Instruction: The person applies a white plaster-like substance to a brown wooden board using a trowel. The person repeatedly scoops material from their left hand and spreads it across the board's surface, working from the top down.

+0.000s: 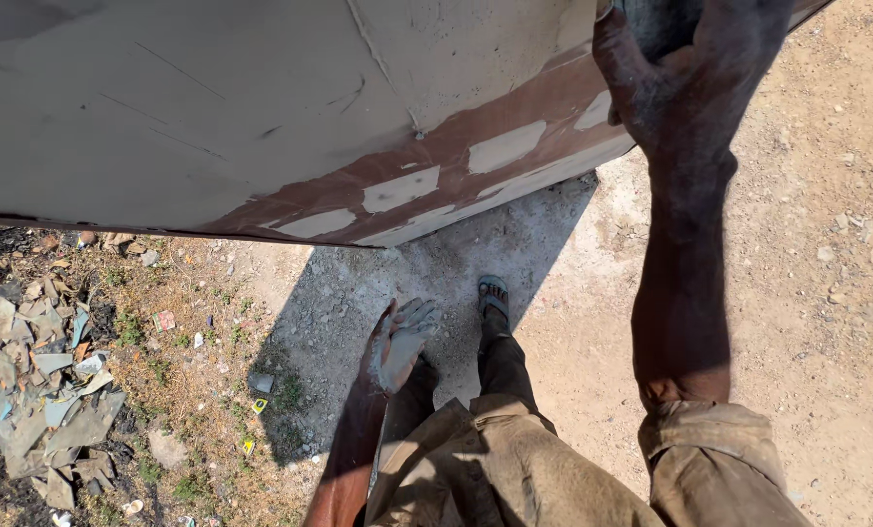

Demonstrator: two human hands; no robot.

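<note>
Left to right: grey debris (46, 400) lies on the ground; the left hand (400, 342) hangs open and empty, fingers dusty, below the large pale panel (261, 107). The right hand (685, 73) presses a dark grey pad (661, 24) against the panel's upper right edge, its grip closed around that pad.

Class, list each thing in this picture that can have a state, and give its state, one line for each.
Right hand: raised, gripping a dark pad against the panel.
Left hand: hanging open, empty, dusted grey.
Panel: grey-coated, patched with pale filler along its brown lower edge.
Dark pad: held, mostly hidden.
Sandal: worn, on the ground.
Scrap pile: loose, scattered.
</note>
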